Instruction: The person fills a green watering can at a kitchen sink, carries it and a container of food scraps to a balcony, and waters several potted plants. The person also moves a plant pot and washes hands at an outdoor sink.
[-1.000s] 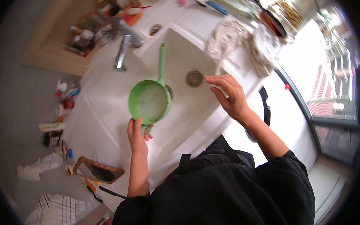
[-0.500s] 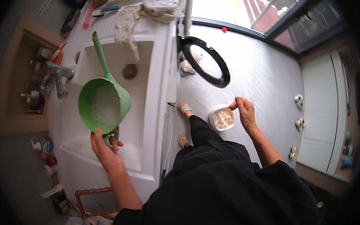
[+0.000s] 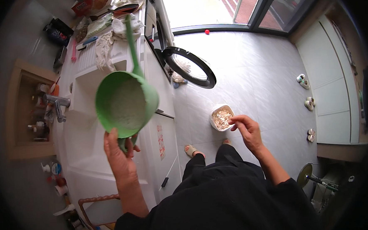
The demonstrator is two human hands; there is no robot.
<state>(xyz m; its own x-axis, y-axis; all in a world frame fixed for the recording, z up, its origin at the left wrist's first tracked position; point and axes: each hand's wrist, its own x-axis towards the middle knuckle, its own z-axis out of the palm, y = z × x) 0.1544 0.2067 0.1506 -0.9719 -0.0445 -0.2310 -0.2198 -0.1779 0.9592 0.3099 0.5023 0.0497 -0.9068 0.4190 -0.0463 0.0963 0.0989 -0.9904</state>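
A person's left hand (image 3: 121,153) grips a green dipper (image 3: 149,96) of cloudy liquid (image 3: 128,107); the right hand (image 3: 250,134) is bare.
The left fingers are clamped on the dipper's near lower edge, thumb against the rim, while its long handle (image 3: 131,43) points away from them. Left of those fingers, and lower, lies a white sink (image 3: 83,141), with a silver tap (image 3: 57,101) farther out to the left and a crumpled cloth (image 3: 103,54) beyond the dipper. The right fingers are loosely bent, thumb a little apart from the forefinger, with nothing visible between them. Below their tips, on the floor (image 3: 265,81), stands a white tub (image 3: 221,129) of pale brown bits; farther ahead hangs a round black-rimmed door (image 3: 211,78).
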